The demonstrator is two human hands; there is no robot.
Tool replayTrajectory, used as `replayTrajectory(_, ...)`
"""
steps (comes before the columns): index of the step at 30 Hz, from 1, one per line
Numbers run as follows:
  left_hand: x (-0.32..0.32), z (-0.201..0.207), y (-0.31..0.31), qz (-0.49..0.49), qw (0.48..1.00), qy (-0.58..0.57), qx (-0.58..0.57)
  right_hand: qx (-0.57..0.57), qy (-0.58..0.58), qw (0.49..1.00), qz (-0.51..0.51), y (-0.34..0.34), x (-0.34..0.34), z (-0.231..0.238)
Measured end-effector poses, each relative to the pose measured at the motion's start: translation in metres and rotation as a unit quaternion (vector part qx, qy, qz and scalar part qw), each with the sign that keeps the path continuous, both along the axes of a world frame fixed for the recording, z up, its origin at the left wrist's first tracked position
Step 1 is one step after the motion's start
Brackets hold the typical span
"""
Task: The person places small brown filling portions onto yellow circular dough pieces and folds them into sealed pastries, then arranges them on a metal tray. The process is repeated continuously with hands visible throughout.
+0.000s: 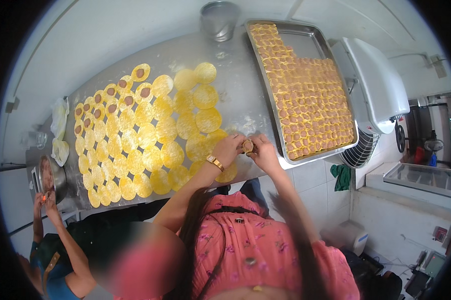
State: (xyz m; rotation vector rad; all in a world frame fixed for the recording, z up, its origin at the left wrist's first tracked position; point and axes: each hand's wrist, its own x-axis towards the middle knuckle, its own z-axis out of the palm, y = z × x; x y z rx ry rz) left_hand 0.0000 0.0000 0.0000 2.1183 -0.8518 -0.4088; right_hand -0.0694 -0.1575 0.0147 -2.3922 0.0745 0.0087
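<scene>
- Left hand (227,148) and right hand (263,151) pinch one dumpling (247,145) above the surface (241,100), probably steadying it from both sides.
- Wrappers (147,135) lie spread flat, seemingly for easy filling.
- Tray (308,42) sits rightward, likely for reach.

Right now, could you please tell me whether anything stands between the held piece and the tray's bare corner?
The tray's raised left rim and rows of filled pieces lie between the held piece and that corner.
</scene>
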Motion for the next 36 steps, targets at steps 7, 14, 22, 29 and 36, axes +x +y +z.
replayTrajectory(7, -0.005, -0.005, -0.009, 0.005, 0.999, -0.02, -0.03, 0.023, -0.042, 0.997, -0.06, 0.004, -0.009, 0.01)
replayTrajectory(14, 0.001, -0.022, -0.014, 0.021, 0.995, 0.079, -0.062, 0.04, -0.111, 0.992, -0.035, 0.002, 0.005, 0.004)
replayTrajectory(22, 0.006, -0.001, -0.021, 0.01, 0.997, 0.01, -0.072, 0.013, -0.075, 0.993, -0.089, 0.003, 0.009, 0.003)
replayTrajectory(29, 0.003, -0.002, -0.023, 0.066, 0.988, 0.108, -0.094, 0.065, -0.091, 0.993, -0.047, -0.004, 0.012, 0.002)
replayTrajectory(36, 0.0, -0.001, -0.016, 0.102, 0.989, 0.104, -0.036, -0.04, -0.119, 0.992, 0.026, -0.007, 0.009, 0.005)
